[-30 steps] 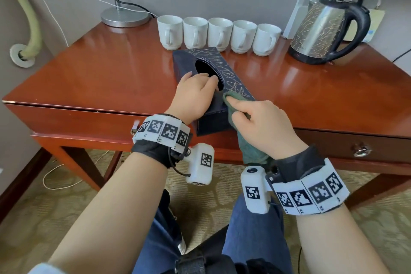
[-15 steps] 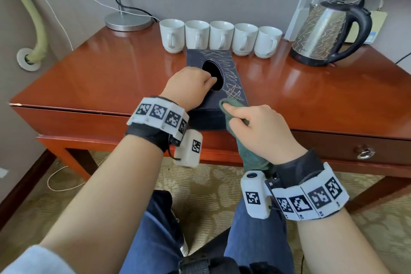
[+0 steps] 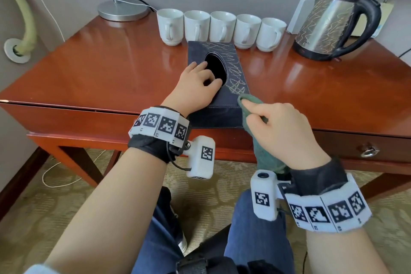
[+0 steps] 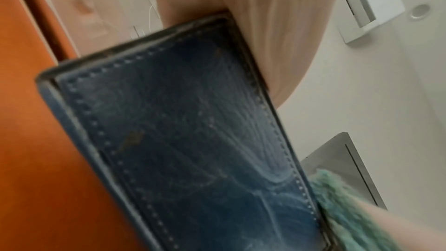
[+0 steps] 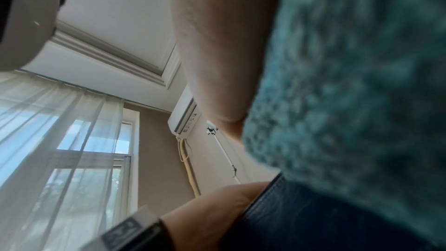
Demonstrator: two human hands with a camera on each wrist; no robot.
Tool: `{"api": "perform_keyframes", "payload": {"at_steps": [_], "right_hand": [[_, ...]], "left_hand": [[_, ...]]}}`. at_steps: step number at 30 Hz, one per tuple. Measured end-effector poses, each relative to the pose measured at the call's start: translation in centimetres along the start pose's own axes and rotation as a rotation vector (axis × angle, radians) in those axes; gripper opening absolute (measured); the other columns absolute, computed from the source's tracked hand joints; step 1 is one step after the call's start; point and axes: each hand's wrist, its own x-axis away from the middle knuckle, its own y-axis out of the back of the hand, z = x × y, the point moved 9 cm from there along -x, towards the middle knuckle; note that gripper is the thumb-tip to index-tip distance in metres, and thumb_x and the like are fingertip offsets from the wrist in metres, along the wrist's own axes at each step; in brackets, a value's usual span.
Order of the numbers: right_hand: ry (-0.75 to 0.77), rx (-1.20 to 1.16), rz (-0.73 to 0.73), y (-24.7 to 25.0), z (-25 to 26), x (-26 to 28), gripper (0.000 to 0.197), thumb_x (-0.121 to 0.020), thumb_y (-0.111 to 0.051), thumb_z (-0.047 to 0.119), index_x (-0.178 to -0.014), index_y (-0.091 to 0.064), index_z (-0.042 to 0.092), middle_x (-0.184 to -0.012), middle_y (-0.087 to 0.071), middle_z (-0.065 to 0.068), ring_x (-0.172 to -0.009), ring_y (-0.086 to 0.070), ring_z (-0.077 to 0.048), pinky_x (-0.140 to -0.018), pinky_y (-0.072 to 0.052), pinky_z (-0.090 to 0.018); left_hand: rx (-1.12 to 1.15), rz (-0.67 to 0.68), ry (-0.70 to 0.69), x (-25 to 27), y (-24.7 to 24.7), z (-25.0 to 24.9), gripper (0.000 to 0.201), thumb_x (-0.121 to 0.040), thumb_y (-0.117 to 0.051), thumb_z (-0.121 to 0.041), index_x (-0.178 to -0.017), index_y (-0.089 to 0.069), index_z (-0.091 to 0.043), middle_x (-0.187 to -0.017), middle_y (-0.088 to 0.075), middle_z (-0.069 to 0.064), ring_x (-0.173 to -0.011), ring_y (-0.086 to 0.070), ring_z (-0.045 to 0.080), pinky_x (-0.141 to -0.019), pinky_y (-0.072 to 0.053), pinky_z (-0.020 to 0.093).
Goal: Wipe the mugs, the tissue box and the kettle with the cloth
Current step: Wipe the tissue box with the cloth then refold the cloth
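A dark blue tissue box (image 3: 235, 66) with scribbles on its top lies on the wooden table (image 3: 89, 69), its near end at the front edge. My left hand (image 3: 200, 80) rests on its top and holds it, fingers curled at the rim of the oval opening. My right hand (image 3: 278, 127) grips a green cloth (image 3: 251, 100) and presses it on the box's near right corner; the rest of the cloth hangs below the hand. The left wrist view shows the box's stitched end face (image 4: 193, 140) beside the cloth (image 4: 342, 198). Several white mugs (image 3: 222, 26) line the back, and a steel kettle (image 3: 329, 26) stands at the back right.
A lamp base (image 3: 122, 10) with cables stands at the back left corner. White upright panels (image 3: 307, 0) lean behind the kettle. A drawer knob (image 3: 369, 151) sticks out of the table front on the right. My knees are under the table edge.
The tissue box has turned from slanted to square with the table under my left hand. My right hand has slid the cloth along the box's right edge to its near corner.
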Motion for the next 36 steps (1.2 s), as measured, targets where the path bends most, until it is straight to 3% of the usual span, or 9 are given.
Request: {"api": "perform_keyframes", "payload": {"at_steps": [6,10,16,22,24,27,30,33,36], "right_hand": [[-0.001,0.007,0.087,-0.8,1.3,-1.9,0.040,-0.092,-0.042,0.025,-0.121,-0.064,0.039,-0.062,-0.056,0.014,-0.054,-0.040,-0.011,-0.061,-0.038,-0.030],[-0.081,-0.071,0.087,-0.6,-0.4,-3.7,0.038,-0.089,-0.044,0.024,-0.061,-0.064,0.040,-0.124,-0.061,0.024,-0.067,-0.058,-0.009,-0.066,-0.042,-0.028],[-0.074,-0.140,0.042,-0.6,-1.8,-0.5,0.042,-0.090,-0.045,0.018,-0.121,-0.062,0.041,-0.039,-0.047,0.017,-0.041,-0.041,-0.008,-0.047,-0.023,-0.024],[-0.023,-0.127,0.211,-1.1,0.2,-2.4,0.039,-0.090,-0.044,0.016,-0.100,-0.070,0.042,-0.047,-0.050,0.037,-0.037,-0.041,-0.003,-0.048,-0.024,-0.025],[-0.044,-0.249,0.210,-1.2,-0.3,-3.7,0.035,-0.087,-0.046,0.012,-0.056,-0.056,0.025,-0.081,-0.067,0.034,-0.037,-0.041,0.000,-0.052,-0.028,-0.025],[-0.085,-0.354,0.159,-1.2,-2.0,-4.3,0.042,-0.084,-0.046,0.013,-0.045,-0.057,0.026,-0.114,-0.065,0.024,-0.078,-0.067,0.002,-0.073,-0.052,-0.036],[-0.083,-0.358,0.114,-1.5,-2.0,-2.9,0.041,-0.080,-0.045,0.026,-0.082,-0.064,0.062,-0.111,-0.068,0.021,-0.089,-0.069,-0.028,-0.085,-0.055,-0.044],[-0.008,-0.370,0.155,-2.6,-0.7,-2.1,0.040,-0.073,-0.039,0.040,-0.097,-0.059,0.065,-0.101,-0.074,0.009,-0.097,-0.066,-0.036,-0.089,-0.052,-0.053],[0.045,-0.347,0.222,-3.0,0.6,-2.5,0.041,-0.080,-0.045,0.030,-0.109,-0.065,0.050,-0.081,-0.074,0.010,-0.069,-0.067,-0.016,-0.071,-0.055,-0.036]], "left_hand": [[0.021,0.029,0.004,0.2,0.1,-0.2,0.028,-0.100,-0.050,-0.033,-0.113,-0.063,-0.012,-0.160,-0.023,0.001,-0.150,-0.005,0.017,-0.114,-0.004,0.023],[0.042,0.026,0.009,0.3,0.3,-0.2,0.028,-0.100,-0.051,-0.033,-0.113,-0.064,-0.013,-0.161,-0.023,0.001,-0.150,-0.005,0.016,-0.114,-0.005,0.023],[0.073,0.015,0.010,0.3,0.3,-0.4,0.029,-0.100,-0.052,-0.029,-0.112,-0.066,-0.007,-0.159,-0.026,0.002,-0.149,-0.007,0.016,-0.110,-0.002,0.018],[0.094,0.061,-0.009,0.2,0.2,0.0,0.022,-0.099,-0.054,-0.031,-0.104,-0.066,-0.013,-0.160,-0.026,-0.001,-0.149,-0.008,0.012,-0.112,-0.006,0.020],[0.128,0.089,-0.007,0.2,0.2,0.3,0.018,-0.097,-0.057,-0.034,-0.099,-0.066,-0.019,-0.159,-0.027,-0.004,-0.149,-0.008,0.008,-0.113,-0.007,0.021],[0.144,0.130,-0.023,-0.1,0.4,0.5,0.019,-0.096,-0.060,-0.033,-0.099,-0.068,-0.017,-0.158,-0.030,-0.006,-0.148,-0.010,0.004,-0.103,-0.008,0.011],[0.156,0.220,-0.064,-0.6,0.5,0.4,0.019,-0.094,-0.062,-0.031,-0.100,-0.069,-0.014,-0.156,-0.033,-0.004,-0.146,-0.013,0.001,-0.103,-0.008,0.010],[0.180,0.282,-0.089,-1.0,0.6,0.5,0.014,-0.092,-0.065,-0.026,-0.095,-0.070,-0.013,-0.154,-0.037,-0.007,-0.144,-0.017,-0.001,-0.103,-0.009,0.009],[0.187,0.336,-0.123,-1.0,0.4,0.4,0.007,-0.091,-0.067,-0.024,-0.087,-0.070,-0.019,-0.151,-0.040,-0.009,-0.142,-0.020,-0.003,-0.109,-0.010,0.014]]}}
